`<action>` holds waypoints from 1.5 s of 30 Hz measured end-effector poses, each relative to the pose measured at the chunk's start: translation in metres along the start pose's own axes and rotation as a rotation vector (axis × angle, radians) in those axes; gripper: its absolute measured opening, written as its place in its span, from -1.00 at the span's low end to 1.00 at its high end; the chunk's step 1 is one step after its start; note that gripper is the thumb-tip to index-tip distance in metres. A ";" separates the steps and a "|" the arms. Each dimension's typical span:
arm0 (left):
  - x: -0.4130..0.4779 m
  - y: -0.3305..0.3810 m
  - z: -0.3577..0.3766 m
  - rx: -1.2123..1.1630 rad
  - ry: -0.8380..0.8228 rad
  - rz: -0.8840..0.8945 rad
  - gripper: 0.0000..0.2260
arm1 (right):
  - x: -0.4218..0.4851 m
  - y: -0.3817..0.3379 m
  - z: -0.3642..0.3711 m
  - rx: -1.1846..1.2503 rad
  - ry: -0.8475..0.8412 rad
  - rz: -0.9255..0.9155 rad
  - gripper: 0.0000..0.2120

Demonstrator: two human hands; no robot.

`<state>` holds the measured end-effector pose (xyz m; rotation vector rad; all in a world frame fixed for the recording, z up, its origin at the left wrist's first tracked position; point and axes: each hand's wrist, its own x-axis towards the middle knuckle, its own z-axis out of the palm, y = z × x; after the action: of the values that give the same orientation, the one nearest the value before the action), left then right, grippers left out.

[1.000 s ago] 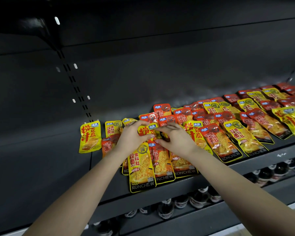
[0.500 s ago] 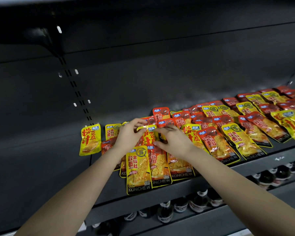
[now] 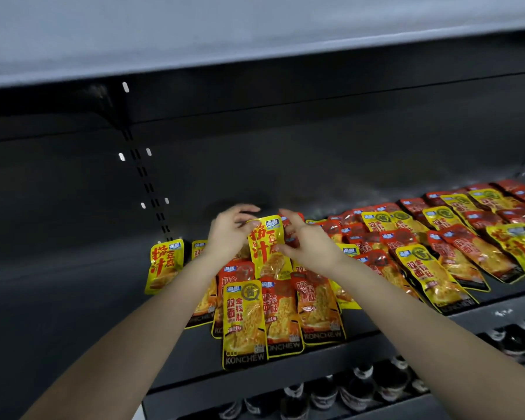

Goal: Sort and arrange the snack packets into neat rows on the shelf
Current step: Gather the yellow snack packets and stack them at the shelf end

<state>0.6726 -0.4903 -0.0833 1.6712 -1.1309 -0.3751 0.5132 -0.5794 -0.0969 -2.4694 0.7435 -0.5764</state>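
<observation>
Both hands hold one yellow snack packet (image 3: 265, 247) upright above the pile. My left hand (image 3: 229, 234) pinches its upper left corner. My right hand (image 3: 306, 242) grips its right edge. Beneath them several yellow and orange-red packets lie overlapping on the dark shelf (image 3: 285, 368), among them a yellow Konchew packet (image 3: 244, 322) hanging over the front edge. One yellow packet (image 3: 164, 265) lies alone at the left. More red and yellow packets (image 3: 455, 244) spread to the right in loose rows.
The left part of the shelf (image 3: 73, 283) is bare dark metal. A slotted upright (image 3: 146, 180) runs up the back panel. Another shelf (image 3: 255, 40) hangs overhead. Dark bottles (image 3: 358, 389) stand on the level below.
The yellow packet has been lifted out of the pile and now stands upright between both hands. The view has tilted upward, showing the upper shelf.
</observation>
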 end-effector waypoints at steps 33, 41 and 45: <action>-0.057 -0.039 -0.101 0.011 0.211 -0.163 -0.30 | 0.024 -0.100 0.075 0.304 -0.049 -0.218 -0.27; -0.095 -0.058 -0.143 0.068 0.088 -0.278 -0.24 | 0.015 -0.125 0.109 0.243 -0.160 -0.283 -0.24; -0.107 -0.067 -0.150 0.226 -0.037 -0.313 -0.15 | 0.010 -0.127 0.125 0.088 -0.238 -0.286 -0.19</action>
<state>0.7574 -0.3157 -0.1079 2.0568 -0.9650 -0.4913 0.6351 -0.4517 -0.1213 -2.5200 0.2690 -0.3949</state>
